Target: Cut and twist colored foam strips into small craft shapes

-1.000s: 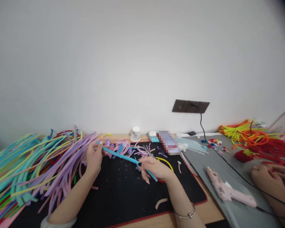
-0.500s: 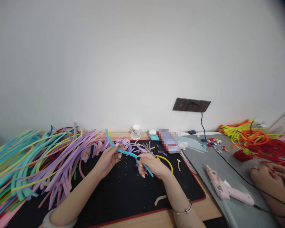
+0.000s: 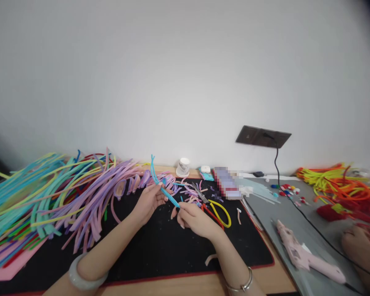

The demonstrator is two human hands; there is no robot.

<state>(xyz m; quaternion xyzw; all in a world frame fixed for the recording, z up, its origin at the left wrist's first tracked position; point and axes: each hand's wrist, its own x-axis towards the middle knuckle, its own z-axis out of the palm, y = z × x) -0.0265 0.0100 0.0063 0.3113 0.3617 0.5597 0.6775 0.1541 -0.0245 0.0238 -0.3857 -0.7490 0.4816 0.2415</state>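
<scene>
Slender bright-blue fuzzy stems (image 3: 170, 198), above the black, red-edged mat (image 3: 154, 250). Our left hand (image 3: 149, 203) pinches mid-length; our right hand (image 3: 193, 218), the nearer part. We judge them light, bendable, crushable: best gripped lightly, bunched.

Passage lies over the black mat (image 3: 160, 250), lower centre. The left hand (image 3: 149, 203) and right hand (image 3: 193, 220) block the middle; piled strips (image 3: 89, 201) crowd the left, scissors (image 3: 223, 205) the centre-right.
</scene>
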